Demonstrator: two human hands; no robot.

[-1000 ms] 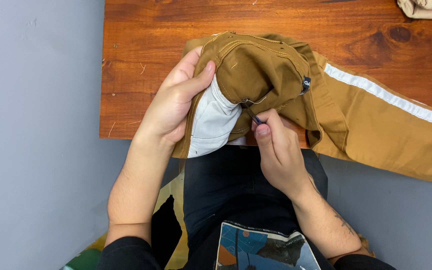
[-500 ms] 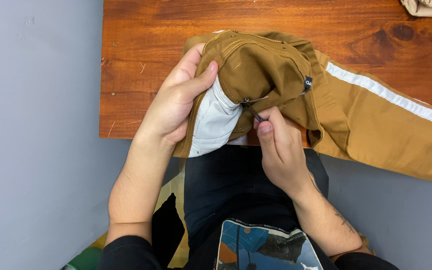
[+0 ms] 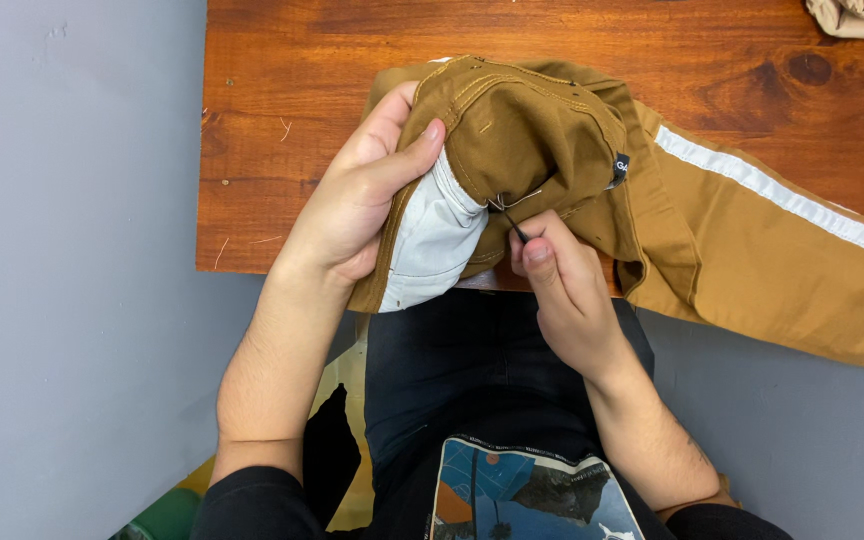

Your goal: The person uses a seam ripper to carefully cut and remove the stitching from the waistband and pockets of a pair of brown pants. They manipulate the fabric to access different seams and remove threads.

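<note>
- Left hand (image 3: 362, 205) grips the bunched brown trousers (image 3: 542, 130) at their waistband, thumb on top, beside the white pocket lining (image 3: 432, 240).
- Right hand (image 3: 562, 285) pinches a thin dark tool (image 3: 514, 226) (tip against the trousers' seam).
- Trousers lie across the wooden table (image 3: 282, 130).

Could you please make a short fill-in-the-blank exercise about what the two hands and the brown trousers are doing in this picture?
1. The left hand grips the brown trousers beside their ____ inner lining.
2. The right hand pinches a thin dark tool whose tip touches the ____.
3. The trousers lie partly on a ____ table.
4. A ____ stripe runs along the trouser leg.

Missing words: white; trousers; wooden; white
</note>
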